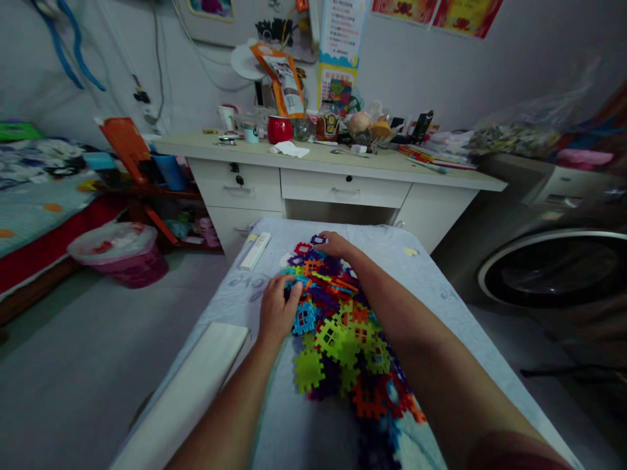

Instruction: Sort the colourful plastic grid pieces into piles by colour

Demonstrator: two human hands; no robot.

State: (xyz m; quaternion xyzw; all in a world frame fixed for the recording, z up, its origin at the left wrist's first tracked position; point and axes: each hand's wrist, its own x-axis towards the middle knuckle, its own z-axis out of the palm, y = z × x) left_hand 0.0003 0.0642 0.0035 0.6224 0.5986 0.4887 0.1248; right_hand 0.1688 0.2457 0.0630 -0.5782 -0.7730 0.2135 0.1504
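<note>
A heap of flat plastic interlocking blocks with notched edges lies along the middle of the cloth-covered table. They are lime green, orange, red, blue and purple, and some have window-like openings. My left hand rests at the heap's left side, thumb and fingers apart, beside a light-blue interlocking block. At the far end, my right hand has its fingertips closed around a dark-blue interlocking block. My right forearm covers part of the heap's right side.
A white box lies left of the heap, and a long white board runs along the near left edge. Beyond stands a white desk with jars and cups. A washing machine is at right, a pink bin at left.
</note>
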